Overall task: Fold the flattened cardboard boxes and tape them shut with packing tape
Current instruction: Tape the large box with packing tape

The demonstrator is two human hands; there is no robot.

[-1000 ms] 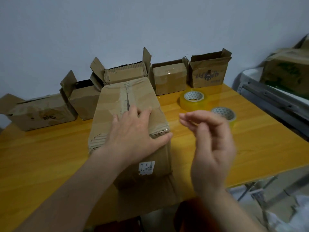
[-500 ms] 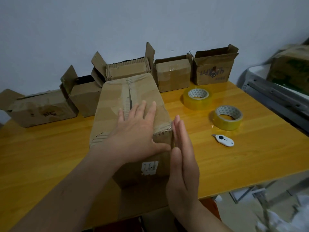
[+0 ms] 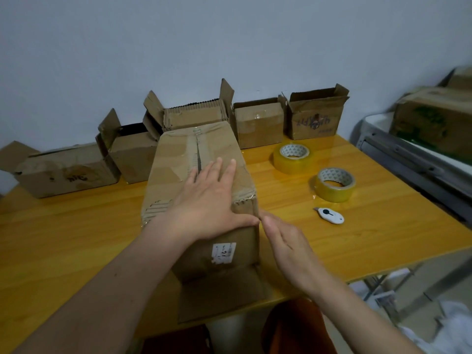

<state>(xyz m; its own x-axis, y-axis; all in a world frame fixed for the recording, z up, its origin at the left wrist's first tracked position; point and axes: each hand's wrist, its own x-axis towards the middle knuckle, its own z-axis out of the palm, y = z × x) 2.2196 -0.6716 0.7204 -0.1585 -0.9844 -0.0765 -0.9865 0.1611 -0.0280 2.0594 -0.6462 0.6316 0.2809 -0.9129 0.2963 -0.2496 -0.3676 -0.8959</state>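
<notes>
**Both hands on the box at the table's near edge**

The cardboard box stands on the wooden table, a flap hanging over the near edge. The left hand lies flat and spread on the box's top, thumb on the near face. The right hand touches the right corner, fingers mostly straight, holding nothing. Two tape rolls and a white cutter lie to the right, apart from the box.

A small white sticker on the near face of the middle cardboard box carries print too small to read. The far right open box bears dark scrawled marks, and the far left box a handwritten scribble, neither legible.
</notes>
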